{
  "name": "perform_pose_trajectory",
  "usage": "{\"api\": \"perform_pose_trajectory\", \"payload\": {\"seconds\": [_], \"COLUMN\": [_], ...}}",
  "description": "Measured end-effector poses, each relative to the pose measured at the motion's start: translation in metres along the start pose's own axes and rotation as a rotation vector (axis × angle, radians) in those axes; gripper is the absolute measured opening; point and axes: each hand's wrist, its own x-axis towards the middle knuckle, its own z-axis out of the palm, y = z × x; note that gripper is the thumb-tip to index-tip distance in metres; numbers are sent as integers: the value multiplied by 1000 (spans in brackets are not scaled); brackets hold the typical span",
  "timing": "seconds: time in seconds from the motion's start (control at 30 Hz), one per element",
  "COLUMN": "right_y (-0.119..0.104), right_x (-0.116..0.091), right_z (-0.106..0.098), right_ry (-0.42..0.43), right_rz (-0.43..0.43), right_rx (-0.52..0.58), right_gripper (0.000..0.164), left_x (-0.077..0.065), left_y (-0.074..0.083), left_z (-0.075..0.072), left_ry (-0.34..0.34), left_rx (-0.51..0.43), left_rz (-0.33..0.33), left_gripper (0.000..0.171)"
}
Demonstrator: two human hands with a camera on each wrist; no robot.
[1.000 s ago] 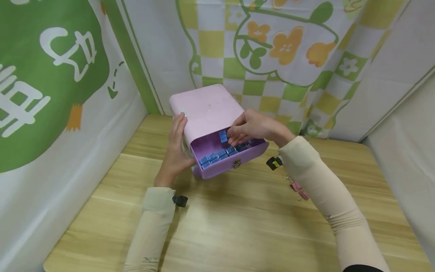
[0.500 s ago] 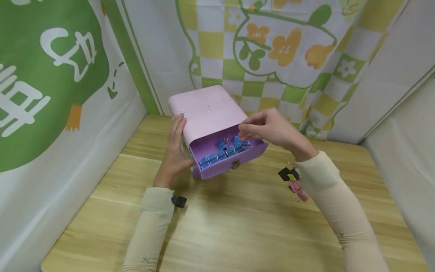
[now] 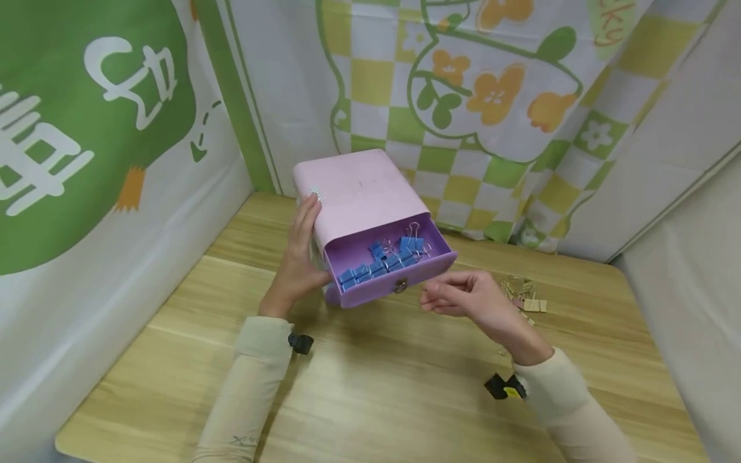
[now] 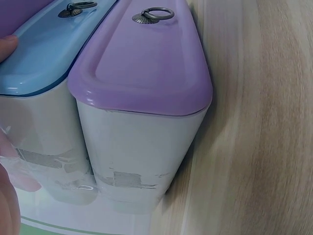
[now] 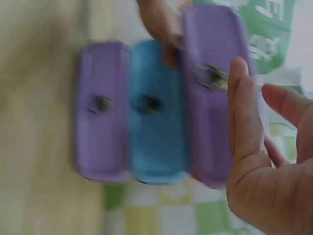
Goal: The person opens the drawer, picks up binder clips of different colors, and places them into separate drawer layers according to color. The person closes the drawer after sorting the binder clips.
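1. Clips (image 3: 378, 267), blue, lie inside the purple drawer (image 3: 379, 287); one seems just deposited.
2. Right hand (image 3: 476, 298), released, nothing visible held, has withdrawn to the drawer's four o'clock.
3. Left hand (image 3: 296, 260) rests against the pink cabinet's (image 3: 361, 193) eight o'clock side.

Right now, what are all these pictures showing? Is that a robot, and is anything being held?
There's no robot here, just a person at work, bare-handed. One picture comes from a camera on the person's head, looking forward and down. The other two come from cameras on each wrist, so the box looks tipped sideways there. It has three drawers and stands on the table. Its top drawer is pulled out, with blue clips inside. The left hand rests against the box's side. The right hand is near the drawer; I see nothing in it. Yellow clips lie on the table by that wrist.
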Motion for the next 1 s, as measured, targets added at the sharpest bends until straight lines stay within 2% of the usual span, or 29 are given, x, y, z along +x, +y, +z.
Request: {"api": "perform_pose_trajectory", "payload": {"seconds": [0.13,0.23,0.37,0.5,0.7,0.83,1.0], "right_y": [24,35,44,49,47,41,32], "right_x": [6,13,20,23,25,30,39], "right_z": [15,29,45,54,58,59,56], "right_ry": [-44,-58,-6,70,111,119,123], "right_rz": [82,78,34,12,27,11,-11], "right_rx": [121,233,416,544,576,570,548], "right_gripper": [50,54,53,41,26,25,34], "left_x": [0,-1,-5,-9,-10,-5,-1], "left_y": [1,1,0,0,2,2,1], "left_z": [-2,-3,-1,2,3,1,0], "left_ry": [11,25,35,28,25,24,25], "left_rx": [7,10,5,3,2,5,7], "left_rz": [-4,-1,3,-5,-17,1,15], "left_gripper": [130,129,125,124,127,128,130]}}
